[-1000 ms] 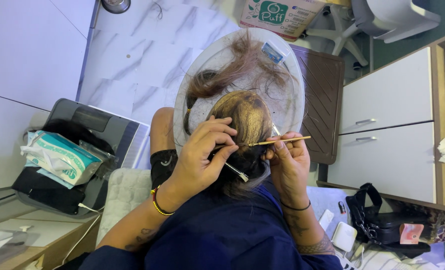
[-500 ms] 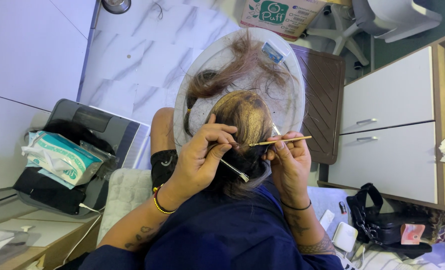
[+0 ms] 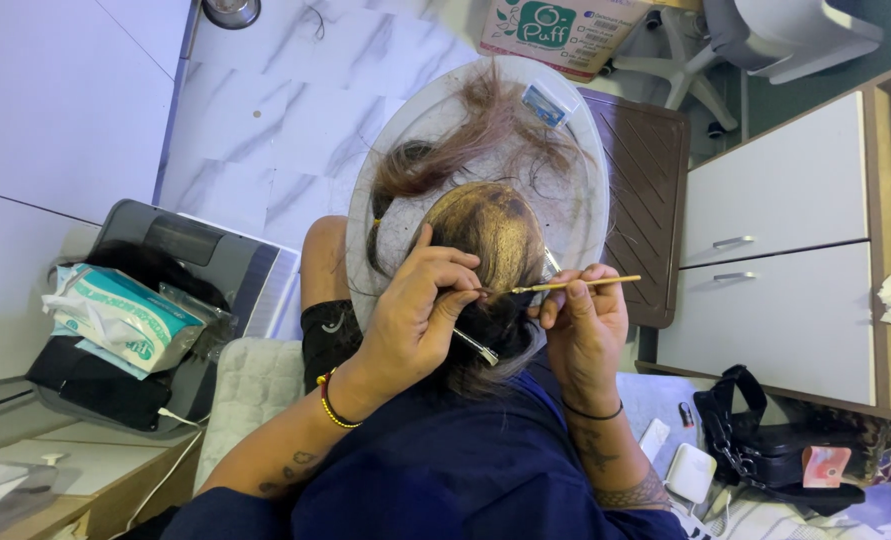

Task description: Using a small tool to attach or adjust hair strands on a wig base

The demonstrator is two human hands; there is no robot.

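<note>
- We see that our left hand [image 3: 420,315] has shifted only a little on the dark hair [image 3: 490,240], and its fingers now press closer to the tip of the thin gold tool [image 3: 575,285].
- Our right hand [image 3: 585,330] has tilted the tool slightly, so its far end now sits a bit higher than one second ago.
- The silver clip [image 3: 475,346] under our left hand has moved slightly with the fingers.

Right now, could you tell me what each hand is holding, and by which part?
The right hand pinches a thin gold needle tool near its middle. The left hand pinches dark hair on the wig cap.
</note>
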